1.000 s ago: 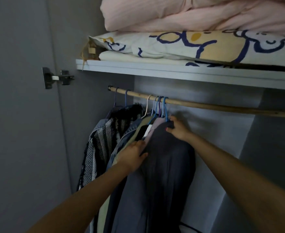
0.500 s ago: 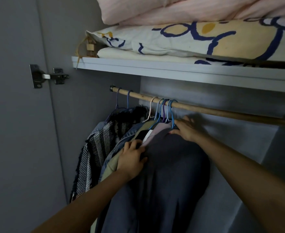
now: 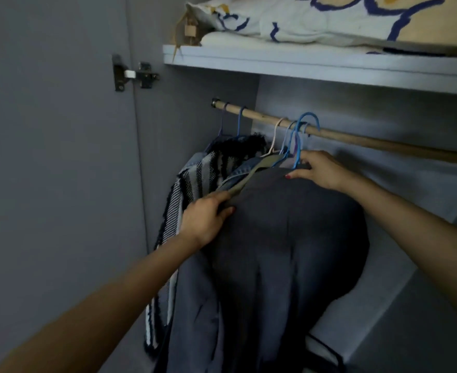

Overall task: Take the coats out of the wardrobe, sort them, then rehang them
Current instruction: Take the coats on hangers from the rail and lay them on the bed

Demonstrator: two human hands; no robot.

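Coats are hanging bunched at the left end of the wooden rail (image 3: pixel 356 137) inside the wardrobe, and I am looking down on the nearest one, a dark grey coat (image 3: pixel 289 238), which is bulging toward me and covering most of the others. My left hand (image 3: pixel 206 219) is gripping its left shoulder, fingers curled over the fabric edge with the thumb lying on the front. My right hand (image 3: pixel 319 169) is closing on the neck of the blue hanger (image 3: pixel 301 138) at the coat's collar, thumb pressing on the cloth; that hanger's hook is sitting raised above the rail, higher than the hooks beside it. Just behind the grey coat I am seeing an olive garment edge (image 3: pixel 251 175), then a denim jacket (image 3: pixel 235 173), then a black-and-white striped knit (image 3: pixel 195 181) hanging furthest left with a fringed dark collar. Above the rail a white shelf (image 3: pixel 302 65) is carrying folded bedding (image 3: pixel 329 20) with blue and yellow print. To the left the open door's metal hinge (image 3: pixel 134 74) is showing.
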